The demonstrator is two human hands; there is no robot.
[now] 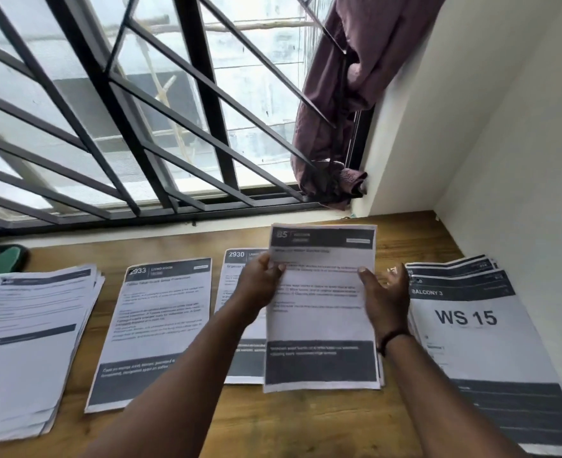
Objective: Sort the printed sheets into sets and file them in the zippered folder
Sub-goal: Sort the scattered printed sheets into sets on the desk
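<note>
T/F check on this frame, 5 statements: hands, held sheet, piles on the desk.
1. Both hands hold one sheet by its side edges. True: the left hand and right hand grip the held sheet.
2. The held sheet's header reads WS 15. False: it reads B5; WS 15 is on the right-hand pile.
3. The sheet marked 2933 lies flat on the wooden desk. True.
4. The leftmost pile is a single sheet. False: several sheet edges show.
5. A wristband is on the left wrist. False: the dark wristband is on the right wrist.
</note>
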